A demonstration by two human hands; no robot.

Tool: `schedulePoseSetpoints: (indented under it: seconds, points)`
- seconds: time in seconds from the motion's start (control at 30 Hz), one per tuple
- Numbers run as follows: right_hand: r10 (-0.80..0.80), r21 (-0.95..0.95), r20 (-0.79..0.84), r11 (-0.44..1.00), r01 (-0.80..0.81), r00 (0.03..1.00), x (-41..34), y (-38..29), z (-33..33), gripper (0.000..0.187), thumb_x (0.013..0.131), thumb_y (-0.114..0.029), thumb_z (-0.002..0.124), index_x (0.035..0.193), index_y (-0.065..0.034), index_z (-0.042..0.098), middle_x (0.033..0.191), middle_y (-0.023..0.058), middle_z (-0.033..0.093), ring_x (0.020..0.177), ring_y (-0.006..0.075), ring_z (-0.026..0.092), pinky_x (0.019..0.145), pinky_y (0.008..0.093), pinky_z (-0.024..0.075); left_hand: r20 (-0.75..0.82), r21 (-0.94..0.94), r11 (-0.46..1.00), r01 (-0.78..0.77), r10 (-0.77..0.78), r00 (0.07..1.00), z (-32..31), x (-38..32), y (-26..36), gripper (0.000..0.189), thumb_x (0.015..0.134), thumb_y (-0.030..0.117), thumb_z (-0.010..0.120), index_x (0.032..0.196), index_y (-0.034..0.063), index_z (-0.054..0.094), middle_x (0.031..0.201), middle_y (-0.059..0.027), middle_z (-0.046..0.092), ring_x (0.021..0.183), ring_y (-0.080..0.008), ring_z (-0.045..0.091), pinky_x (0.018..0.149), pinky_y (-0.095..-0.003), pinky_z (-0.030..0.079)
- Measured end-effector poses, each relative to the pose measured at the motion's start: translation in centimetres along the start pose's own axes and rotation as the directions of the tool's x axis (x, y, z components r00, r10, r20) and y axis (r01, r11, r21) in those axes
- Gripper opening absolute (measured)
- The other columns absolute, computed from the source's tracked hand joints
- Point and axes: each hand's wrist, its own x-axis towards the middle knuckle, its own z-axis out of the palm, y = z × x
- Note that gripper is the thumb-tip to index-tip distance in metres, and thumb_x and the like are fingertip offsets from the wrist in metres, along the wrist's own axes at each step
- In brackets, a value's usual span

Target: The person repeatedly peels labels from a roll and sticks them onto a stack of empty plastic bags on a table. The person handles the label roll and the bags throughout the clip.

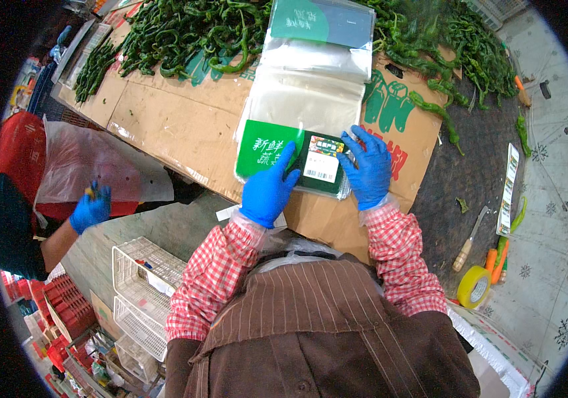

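A stack of clear plastic vegetable bags (309, 102) with green printed ends lies on flattened cardboard (174, 127) before me. On the dark green end of the top bag is a white printed label (320, 166) with a barcode. My left hand (268, 191), in a blue glove, rests on the bright green print, index finger and thumb apart. At the label's right side is my right hand (367, 166), also blue-gloved, its fingers spread over the bag's edge. Neither hand grips anything. Green chili peppers (189, 35) are heaped beyond the bags, with more peppers (428, 45) to the right.
A knife (470, 239), yellow tape roll (473, 287), carrots (491, 261) and a label strip (508, 189) lie to the right. White plastic crates (147, 268) stand lower left. Another person's gloved hand (91, 206) is at left, near a red bag (20, 159).
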Motion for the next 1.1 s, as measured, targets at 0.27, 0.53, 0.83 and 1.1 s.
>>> schedulePoseSetpoints:
  seconds: [0.27, 0.53, 0.83, 1.1]
  points:
    - [-0.079, -0.042, -0.076, 0.996, 0.076, 0.994, 0.0, 0.1, -0.3, 0.029, 0.070, -0.020, 0.060, 0.097, -0.0121, 0.059, 0.101, 0.0060, 0.053, 0.090, 0.0245, 0.049, 0.075, 0.0365, 0.0395, 0.041, 0.030, 1.000, 0.001, -0.002, 0.999, 1.2, 0.3, -0.2, 0.048, 0.077, 0.022, 0.056, 0.122, 0.0199, 0.040, 0.090, -0.0189, 0.057, 0.074, -0.0318, 0.058, 0.062, -0.0369, 0.047]
    - [-0.147, -0.033, -0.120, 0.989, 0.144, 0.982, -0.5, -0.3, -0.4, 0.030, 0.069, -0.016, 0.059, 0.098, -0.0118, 0.059, 0.098, 0.0054, 0.055, 0.090, 0.0237, 0.049, 0.075, 0.0364, 0.0366, -0.068, 0.016, 0.994, -0.104, 0.105, 0.992, 1.6, 0.1, -0.5, 0.048, 0.077, 0.021, 0.054, 0.123, 0.0191, 0.039, 0.102, -0.0212, 0.053, 0.089, -0.0331, 0.054, 0.081, -0.0377, 0.042]
    - [-0.198, 0.084, -0.181, 0.973, 0.215, 0.963, 0.0, -0.4, -0.6, 0.012, 0.064, -0.012, 0.064, 0.076, -0.0110, 0.062, 0.087, 0.0051, 0.058, 0.078, 0.0248, 0.053, 0.065, 0.0363, 0.0415, 0.136, 0.082, 0.997, 0.009, -0.021, 0.991, 1.8, 0.4, -0.7, 0.049, 0.079, 0.028, 0.051, 0.125, 0.0216, 0.034, 0.088, -0.0193, 0.057, 0.069, -0.0328, 0.058, 0.062, -0.0388, 0.046]
    - [-0.096, 0.514, -0.105, 0.847, 0.137, 0.990, -1.8, -2.0, -3.6, 0.010, 0.064, -0.003, 0.065, 0.072, -0.0042, 0.058, 0.081, 0.0058, 0.058, 0.076, 0.0199, 0.054, 0.065, 0.0308, 0.0427, 0.166, 0.082, 0.995, 0.065, -0.078, 0.983, 1.6, 0.4, -0.6, 0.049, 0.079, 0.029, 0.052, 0.125, 0.0216, 0.035, 0.091, -0.0192, 0.057, 0.072, -0.0326, 0.058, 0.063, -0.0390, 0.046]
